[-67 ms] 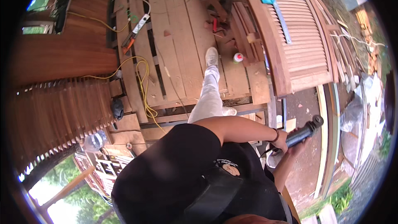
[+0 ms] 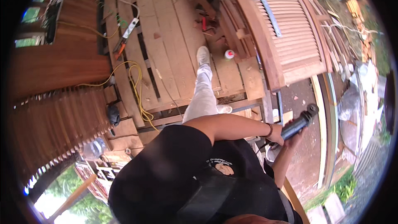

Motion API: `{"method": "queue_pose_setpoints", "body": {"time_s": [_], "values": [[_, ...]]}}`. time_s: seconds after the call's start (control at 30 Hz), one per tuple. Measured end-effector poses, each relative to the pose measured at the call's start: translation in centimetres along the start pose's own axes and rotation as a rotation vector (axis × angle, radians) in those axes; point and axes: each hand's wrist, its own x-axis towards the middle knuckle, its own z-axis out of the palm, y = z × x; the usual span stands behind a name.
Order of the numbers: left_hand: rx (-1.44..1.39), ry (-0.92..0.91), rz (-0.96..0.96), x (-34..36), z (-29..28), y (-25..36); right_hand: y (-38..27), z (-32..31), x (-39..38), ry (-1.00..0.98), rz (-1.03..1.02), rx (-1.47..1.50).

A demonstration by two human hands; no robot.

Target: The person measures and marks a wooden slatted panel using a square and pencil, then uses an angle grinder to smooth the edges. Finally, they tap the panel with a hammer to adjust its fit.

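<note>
A dark angle grinder (image 2: 297, 125) is held at my right side, its round head toward the upper right and its cord hanging from the rear. My left hand (image 2: 277, 137), with a beaded bracelet at the wrist, is closed on the rear end of the grinder, my arm crossing in front of my black shirt. My right hand (image 2: 294, 140) grips the grinder's body from below. Beyond them stands a slatted wooden panel (image 2: 294, 37) with a blue-handled square (image 2: 269, 12) lying on it.
My feet are on a gapped plank deck (image 2: 166, 37). On it lie a yellow cord (image 2: 137, 99), a power strip (image 2: 129, 28), an orange tool (image 2: 120, 49), a white bottle (image 2: 229, 54) and wood offcuts (image 2: 236, 25). A slatted wooden structure (image 2: 62, 124) is at left.
The deck and surroundings have shifted slightly left and mostly up in the view. The grinder and both hands are a little higher and further left, still gripping.
</note>
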Motion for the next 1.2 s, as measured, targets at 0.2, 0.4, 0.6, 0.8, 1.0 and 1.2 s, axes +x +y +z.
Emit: {"method": "queue_pose_setpoints", "body": {"time_s": [0.2, 0.4, 0.6, 0.8, 1.0, 1.2], "values": [[-0.075, 0.005, -0.070, -1.2, -3.0, -2.3, 4.1, 3.2, 2.2, -0.074, 0.136, 0.113], [-0.064, -0.103, -0.236, -1.4, -2.9, -3.7, 6.0, 4.0, 1.0, 0.137, 0.161, 0.088], [0.214, -0.106, -0.224, -1.9, -3.8, -3.3, 4.2, 4.3, 2.9, 0.216, 0.230, -0.050], [0.303, -0.087, -0.149, -3.6, -9.7, -7.4, 2.2, 7.7, 5.1, 0.168, 0.154, -0.561], [0.660, 0.389, -0.788, -18.7, -19.2, -14.2, 3.2, 6.7, 5.9, 0.185, 0.294, -0.944], [0.253, 0.552, -0.868, -21.0, -18.9, -16.7, 4.7, 6.9, 6.7, 0.158, 0.335, -1.105]]}}
